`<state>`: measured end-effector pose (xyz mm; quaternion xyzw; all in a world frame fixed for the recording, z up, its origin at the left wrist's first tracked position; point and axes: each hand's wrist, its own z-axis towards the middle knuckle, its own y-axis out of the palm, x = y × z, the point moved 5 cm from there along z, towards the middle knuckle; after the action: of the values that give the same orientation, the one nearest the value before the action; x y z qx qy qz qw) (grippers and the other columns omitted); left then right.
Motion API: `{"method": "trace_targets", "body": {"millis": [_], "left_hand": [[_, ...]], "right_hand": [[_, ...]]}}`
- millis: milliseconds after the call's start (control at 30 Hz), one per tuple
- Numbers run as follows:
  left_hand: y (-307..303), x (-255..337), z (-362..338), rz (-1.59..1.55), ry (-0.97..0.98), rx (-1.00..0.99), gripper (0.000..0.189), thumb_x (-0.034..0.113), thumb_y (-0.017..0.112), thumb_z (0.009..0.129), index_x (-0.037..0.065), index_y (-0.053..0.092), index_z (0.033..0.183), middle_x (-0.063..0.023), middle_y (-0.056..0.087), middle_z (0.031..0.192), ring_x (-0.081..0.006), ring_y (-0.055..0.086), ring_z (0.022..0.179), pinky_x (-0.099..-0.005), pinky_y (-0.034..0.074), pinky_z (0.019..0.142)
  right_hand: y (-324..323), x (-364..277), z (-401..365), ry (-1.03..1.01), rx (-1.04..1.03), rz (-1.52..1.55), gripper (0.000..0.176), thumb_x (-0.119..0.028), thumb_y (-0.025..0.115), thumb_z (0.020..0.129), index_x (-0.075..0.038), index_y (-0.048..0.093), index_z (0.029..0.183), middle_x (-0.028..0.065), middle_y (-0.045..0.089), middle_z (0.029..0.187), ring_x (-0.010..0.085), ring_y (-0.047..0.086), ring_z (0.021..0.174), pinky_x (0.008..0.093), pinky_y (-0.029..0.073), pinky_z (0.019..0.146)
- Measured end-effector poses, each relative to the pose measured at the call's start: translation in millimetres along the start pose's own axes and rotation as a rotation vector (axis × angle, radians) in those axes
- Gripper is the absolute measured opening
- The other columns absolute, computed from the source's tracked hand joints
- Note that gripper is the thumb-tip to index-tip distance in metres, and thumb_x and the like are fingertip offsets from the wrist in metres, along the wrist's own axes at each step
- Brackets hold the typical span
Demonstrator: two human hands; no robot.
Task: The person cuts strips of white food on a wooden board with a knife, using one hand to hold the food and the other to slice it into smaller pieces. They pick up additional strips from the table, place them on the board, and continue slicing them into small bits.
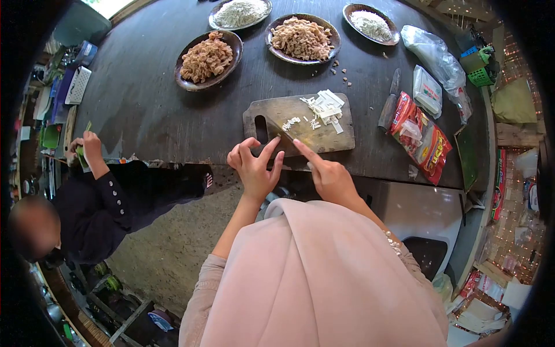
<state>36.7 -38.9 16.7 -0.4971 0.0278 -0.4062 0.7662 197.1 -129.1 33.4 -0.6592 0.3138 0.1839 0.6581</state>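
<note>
My right hand [329, 176] is closed round a knife, its index finger stretched along the back of the blade [285, 132]; the handle is hidden in the palm. My left hand [254, 168] has its fingers apart, with the index fingertip right at the blade. Both are at the near edge of a wooden cutting board [266, 110] with a handle slot. On the board lie a heap of white strips [328, 109] and a few small cut white pieces [291, 122] beside the blade.
Behind the board stand plates of brown pieces [207, 58], [302, 38] and white shreds [240, 13], [371, 25]. To the right lie another knife [390, 101], a white packet [427, 91], a red packet [421, 139] and a plastic bag [433, 55]. A person [92, 202] is at the left.
</note>
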Motion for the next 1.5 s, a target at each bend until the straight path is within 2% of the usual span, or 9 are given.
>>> {"method": "trace_targets", "body": {"millis": [133, 367, 433, 533, 667, 833, 967, 1200, 1500], "left_hand": [[3.6, 6.7, 8.2, -0.007, 0.000, 0.013, 0.031, 0.037, 0.073, 0.090, 0.026, 0.075, 0.118, -0.0057, 0.048, 0.111, -0.0278, 0.039, 0.113, -0.0464, 0.027, 0.100], [-11.4, -4.7, 28.1, -0.074, -0.059, 0.120, 0.037, 0.043, 0.052, 0.104, 0.020, 0.075, 0.121, -0.0072, 0.050, 0.110, -0.0276, 0.040, 0.115, -0.0441, 0.024, 0.105], [-21.5, -11.0, 31.8, -0.048, -0.090, 0.180, 0.045, 0.044, 0.043, 0.107, 0.015, 0.071, 0.126, -0.0076, 0.052, 0.112, -0.0267, 0.040, 0.114, -0.0435, 0.024, 0.105], [-24.4, -7.4, 42.2, -0.076, -0.076, 0.224, 0.045, 0.044, 0.043, 0.107, 0.013, 0.068, 0.130, -0.0080, 0.052, 0.114, -0.0265, 0.040, 0.114, -0.0434, 0.024, 0.106], [-20.2, 13.2, 65.2, -0.119, -0.027, 0.193, 0.044, 0.042, 0.046, 0.107, 0.011, 0.065, 0.132, -0.0065, 0.056, 0.111, -0.0252, 0.041, 0.115, -0.0427, 0.025, 0.105], [-22.4, 62.3, 105.1, -0.204, 0.070, 0.056, 0.016, 0.022, 0.074, 0.090, 0.016, 0.075, 0.105, -0.0049, 0.061, 0.105, -0.0256, 0.051, 0.108, -0.0416, 0.033, 0.098], [-11.2, 96.6, 124.4, -0.121, 0.149, -0.120, 0.016, 0.024, 0.080, 0.083, 0.018, 0.076, 0.097, -0.0010, 0.065, 0.105, -0.0259, 0.053, 0.110, -0.0418, 0.036, 0.095], [48.4, 98.7, 134.5, 0.186, 0.282, -0.464, 0.018, 0.028, 0.083, 0.077, 0.019, 0.079, 0.091, 0.0023, 0.069, 0.099, -0.0249, 0.054, 0.108, -0.0410, 0.036, 0.095], [58.6, 101.8, 140.9, 0.104, 0.273, -0.465, 0.015, 0.025, 0.084, 0.074, 0.018, 0.075, 0.084, 0.0020, 0.069, 0.091, -0.0221, 0.055, 0.103, -0.0404, 0.035, 0.094]], "right_hand": [[-29.6, 4.0, 0.2, 0.090, -0.014, 0.036, 0.065, -0.011, 0.054, 0.099, -0.036, 0.037, 0.157, 0.0221, 0.068, 0.076, 0.0416, 0.068, 0.071, 0.0544, 0.054, 0.067], [-23.8, 2.6, -8.8, 0.015, 0.000, 0.085, 0.066, -0.009, 0.054, 0.098, -0.036, 0.038, 0.156, 0.0219, 0.068, 0.076, 0.0406, 0.068, 0.070, 0.0540, 0.054, 0.066], [-13.6, -0.2, -10.8, 0.040, -0.131, -0.081, 0.067, -0.010, 0.054, 0.098, -0.037, 0.038, 0.156, 0.0212, 0.068, 0.075, 0.0395, 0.068, 0.070, 0.0526, 0.055, 0.067], [-15.6, 4.5, -5.9, 0.018, -0.164, -0.042, 0.066, -0.011, 0.054, 0.098, -0.037, 0.037, 0.157, 0.0201, 0.067, 0.072, 0.0385, 0.068, 0.069, 0.0521, 0.056, 0.066], [-41.1, 16.6, -2.1, 0.053, -0.071, 0.017, 0.064, -0.013, 0.052, 0.099, -0.037, 0.038, 0.157, 0.0196, 0.065, 0.071, 0.0385, 0.068, 0.068, 0.0528, 0.055, 0.066], [-51.6, 22.4, -20.3, 0.011, -0.135, -0.087, 0.073, -0.009, 0.054, 0.096, -0.038, 0.033, 0.159, 0.0176, 0.066, 0.074, 0.0369, 0.069, 0.066, 0.0499, 0.056, 0.063], [-44.0, 26.9, -22.5, 0.025, -0.193, -0.174, 0.083, -0.006, 0.057, 0.091, -0.041, 0.029, 0.160, 0.0152, 0.065, 0.075, 0.0358, 0.069, 0.064, 0.0485, 0.057, 0.061], [-46.0, 40.7, -26.5, -0.086, -0.146, -0.042, 0.080, -0.009, 0.059, 0.092, -0.039, 0.030, 0.160, 0.0150, 0.066, 0.070, 0.0348, 0.069, 0.063, 0.0483, 0.058, 0.061], [-67.8, 58.1, -31.8, -0.005, -0.136, -0.018, 0.078, -0.013, 0.058, 0.096, -0.036, 0.024, 0.162, 0.0166, 0.067, 0.071, 0.0349, 0.069, 0.064, 0.0487, 0.057, 0.061]]}}
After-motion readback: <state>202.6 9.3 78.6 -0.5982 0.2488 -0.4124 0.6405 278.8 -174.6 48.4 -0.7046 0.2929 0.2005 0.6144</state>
